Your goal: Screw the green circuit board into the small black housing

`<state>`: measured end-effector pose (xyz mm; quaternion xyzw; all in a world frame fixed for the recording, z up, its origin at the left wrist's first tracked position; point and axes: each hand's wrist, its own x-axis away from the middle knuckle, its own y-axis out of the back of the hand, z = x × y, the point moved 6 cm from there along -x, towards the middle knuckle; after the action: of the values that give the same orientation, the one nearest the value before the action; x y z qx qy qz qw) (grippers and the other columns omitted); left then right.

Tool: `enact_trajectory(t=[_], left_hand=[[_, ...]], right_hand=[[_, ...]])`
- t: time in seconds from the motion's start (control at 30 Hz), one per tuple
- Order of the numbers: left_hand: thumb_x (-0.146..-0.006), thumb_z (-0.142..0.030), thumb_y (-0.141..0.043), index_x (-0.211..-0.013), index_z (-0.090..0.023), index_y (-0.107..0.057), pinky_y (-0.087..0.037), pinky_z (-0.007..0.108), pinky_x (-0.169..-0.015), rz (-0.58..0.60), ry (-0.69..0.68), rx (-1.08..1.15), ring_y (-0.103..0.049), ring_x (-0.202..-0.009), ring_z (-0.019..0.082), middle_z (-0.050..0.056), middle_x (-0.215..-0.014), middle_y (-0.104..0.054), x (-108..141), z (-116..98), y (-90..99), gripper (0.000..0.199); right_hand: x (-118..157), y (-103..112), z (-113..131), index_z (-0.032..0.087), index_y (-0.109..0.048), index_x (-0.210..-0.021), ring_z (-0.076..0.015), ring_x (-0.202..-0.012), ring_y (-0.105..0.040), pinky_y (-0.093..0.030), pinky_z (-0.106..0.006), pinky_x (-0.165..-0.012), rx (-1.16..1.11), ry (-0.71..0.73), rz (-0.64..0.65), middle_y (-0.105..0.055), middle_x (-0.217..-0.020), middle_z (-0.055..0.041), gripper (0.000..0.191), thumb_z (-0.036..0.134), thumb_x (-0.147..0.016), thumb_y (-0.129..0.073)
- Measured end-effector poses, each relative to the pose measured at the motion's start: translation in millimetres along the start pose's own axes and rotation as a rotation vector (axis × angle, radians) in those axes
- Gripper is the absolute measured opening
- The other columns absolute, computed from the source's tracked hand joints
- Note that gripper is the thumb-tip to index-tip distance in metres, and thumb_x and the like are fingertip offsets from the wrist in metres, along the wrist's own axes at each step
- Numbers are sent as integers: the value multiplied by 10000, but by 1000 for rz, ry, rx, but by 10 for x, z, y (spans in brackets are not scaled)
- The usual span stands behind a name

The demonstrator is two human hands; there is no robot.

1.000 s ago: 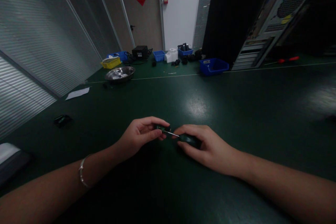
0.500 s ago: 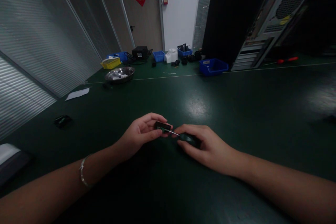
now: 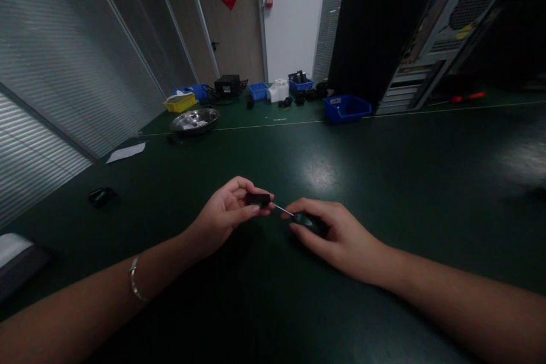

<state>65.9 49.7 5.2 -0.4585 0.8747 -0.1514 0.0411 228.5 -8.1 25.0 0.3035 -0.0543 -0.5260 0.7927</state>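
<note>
Between the thumb and fingers of my left hand (image 3: 228,213) is a small black part (image 3: 258,199) with a bit of green on it, too small and dark to name exactly. My right hand (image 3: 335,230) is wrapped round the dark green handle of a screwdriver (image 3: 307,222). Its thin metal shaft points left at the black part. The tip lies close by the part's right end, and I cannot tell whether it touches. Both hands are just above the green tabletop (image 3: 273,307).
At the back stand a metal bowl (image 3: 194,121), a yellow bin (image 3: 180,103), a blue bin (image 3: 346,109) and a white device (image 3: 278,91). An open computer case (image 3: 426,68) rises at the back right, near a red-handled tool (image 3: 467,96). A dark object (image 3: 101,197) lies at left.
My left hand has shifted slightly left and up with the black part, which has turned so less green shows. More of the screwdriver's tip end is uncovered. My right hand has hardly moved.
</note>
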Motion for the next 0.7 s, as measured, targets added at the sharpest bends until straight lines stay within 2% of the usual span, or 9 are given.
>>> enact_trajectory(t=[0.13, 0.3, 0.43, 0.57, 0.7], left_hand=[[-769, -27, -677, -899, -152, -528, -477, 314, -913, -40, -23, -52, -646, -959, 160, 86, -1088, -682, -7, -14, 32, 234], [-769, -51, -697, -1075, -171, -498, -489, 317, -869, 87, 28, -128, -657, -948, 172, 89, -1071, -688, -8, 42, -40, 384], [-766, -64, -702, -1074, -163, -523, -484, 326, -883, 142, 55, -191, -645, -998, 184, 85, -1084, -674, 10, 55, -83, 369], [-783, -87, -694, -1102, -166, -529, -482, 302, -861, 175, 72, -221, -640, -982, 167, 69, -1068, -665, 22, 60, -100, 367], [-787, -67, -683, -1186, -171, -456, -469, 307, -867, 165, 90, -208, -637, -981, 167, 72, -1055, -665, 26, 56, -108, 471]], right_hand=[[-1, 3, 13, 180, -622, -1089, -139, -746, -603, -459, -248, -668, -10, 0, -2, -663, -891, -24, 212, 170, -898, -531], [-4, 17, 20, 192, -615, -1119, -152, -801, -615, -472, -267, -716, -13, 11, -23, -669, -935, -31, 236, 173, -901, -527], [-13, 30, 42, 202, -599, -1155, -166, -874, -615, -477, -284, -774, -29, 44, -39, -663, -959, -34, 263, 171, -906, -521], [-7, 10, 44, 193, -608, -1141, -150, -809, -609, -470, -268, -723, -18, 49, 1, -661, -936, -29, 258, 157, -898, -525], [6, -3, 24, 181, -617, -1134, -138, -746, -598, -459, -258, -674, -6, 21, 34, -662, -904, -24, 259, 149, -894, -525]])
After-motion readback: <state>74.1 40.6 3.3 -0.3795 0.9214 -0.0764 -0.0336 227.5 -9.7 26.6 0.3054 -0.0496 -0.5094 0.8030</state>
